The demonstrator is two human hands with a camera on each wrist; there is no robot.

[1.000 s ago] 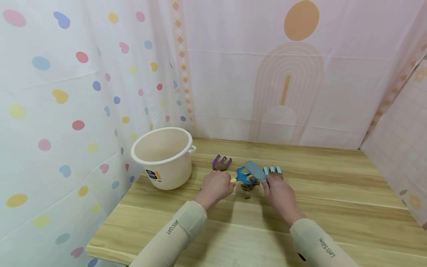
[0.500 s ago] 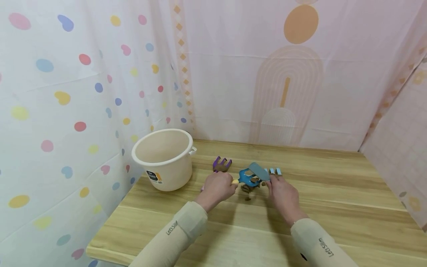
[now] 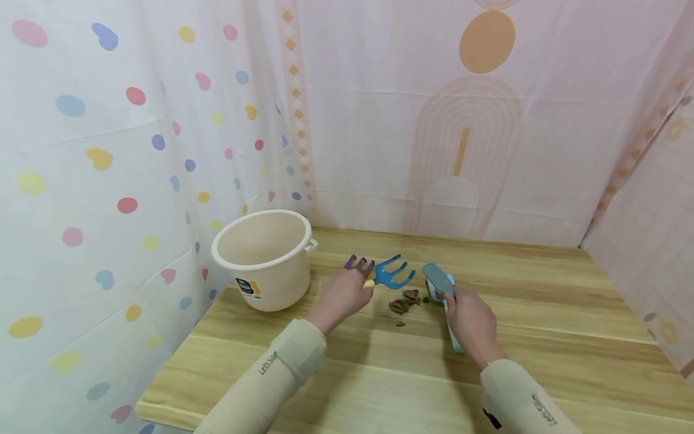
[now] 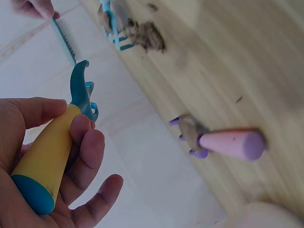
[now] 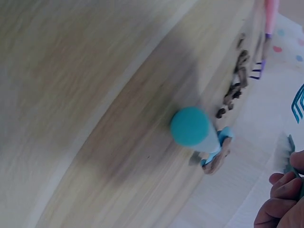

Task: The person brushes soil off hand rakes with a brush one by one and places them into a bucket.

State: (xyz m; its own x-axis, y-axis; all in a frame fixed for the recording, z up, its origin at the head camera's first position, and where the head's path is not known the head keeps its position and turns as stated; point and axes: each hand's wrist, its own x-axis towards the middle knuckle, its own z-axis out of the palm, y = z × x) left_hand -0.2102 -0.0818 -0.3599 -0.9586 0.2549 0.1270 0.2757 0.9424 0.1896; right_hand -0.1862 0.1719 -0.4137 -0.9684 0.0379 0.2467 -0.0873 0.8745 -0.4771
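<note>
My left hand (image 3: 341,299) grips the yellow handle (image 4: 47,156) of a small blue hand rake (image 3: 391,274), its tines raised above the table and pointing right. In my right hand (image 3: 473,322) is a flat grey-blue brush (image 3: 438,278), whose short bristles show in the left wrist view. Between the hands lies a small heap of dry brown pieces (image 3: 403,302), like crumpled leaves. A light blue rake (image 3: 454,337) lies under my right hand, partly hidden. Beside my left hand lies a purple rake (image 3: 360,263) with a pink handle (image 4: 230,144); brown matter sits at its tines.
A cream bucket (image 3: 276,289) with a side handle stands at the left on the wooden table (image 3: 547,313). Patterned curtains (image 3: 352,120) hang behind and beside the table. A single brown scrap (image 3: 400,323) lies in front of the heap.
The hands have moved apart. My left hand drew the blue rake left, off the brown heap; my right hand moved right and nearer with the brush, so the light blue rake's handle now shows.
</note>
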